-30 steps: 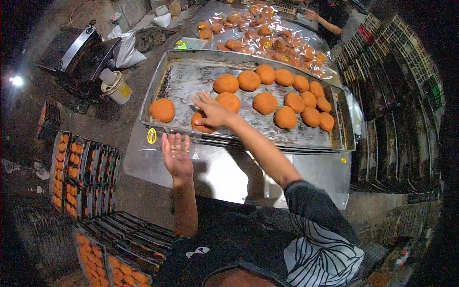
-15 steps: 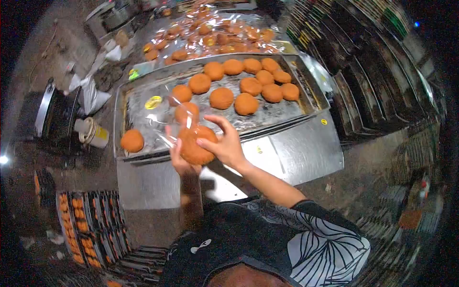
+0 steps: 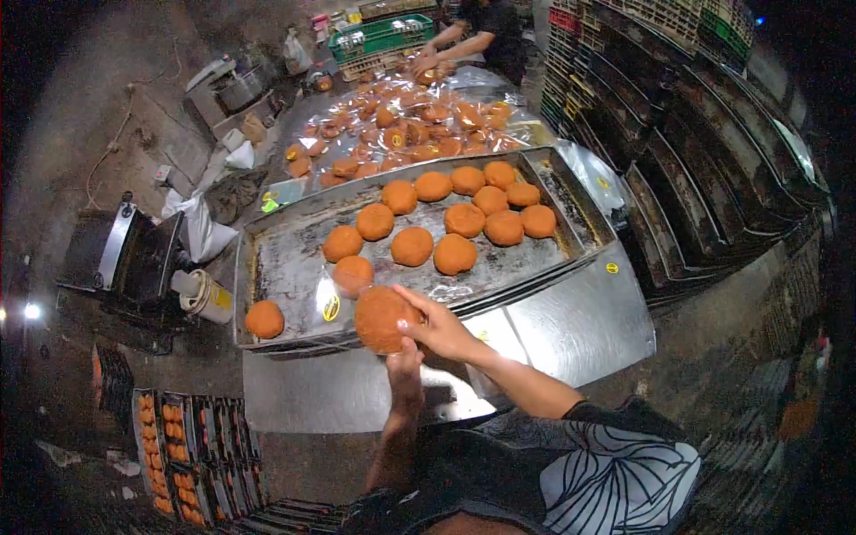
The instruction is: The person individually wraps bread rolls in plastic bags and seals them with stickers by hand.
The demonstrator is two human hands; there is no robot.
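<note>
A round brown bun (image 3: 385, 319) is held up over the front edge of the metal tray (image 3: 294, 342), apparently inside a clear plastic bag with a yellow sticker (image 3: 331, 308). My left hand (image 3: 405, 374) grips it from below, its fingers partly hidden. From the right side, my right hand (image 3: 442, 333) pinches the bun's edge, thumb and fingers close together. Several unwrapped buns (image 3: 412, 246) lie on the tray, mostly toward its back and right, and a lone bun (image 3: 265, 319) sits at its front left corner.
Behind the tray is a heap of bagged buns (image 3: 419, 129), where a co-worker's hands (image 3: 428, 61) reach in beside a green crate (image 3: 382, 37). Stacked trays (image 3: 687, 169) line the right. A white bucket (image 3: 210, 299) stands left; racks of buns (image 3: 183, 455) sit lower left.
The view has tilted up, bringing the co-worker and green crate into sight. My right hand has moved from across the bun's front to its right edge. The bag now hangs closer around the bun.
</note>
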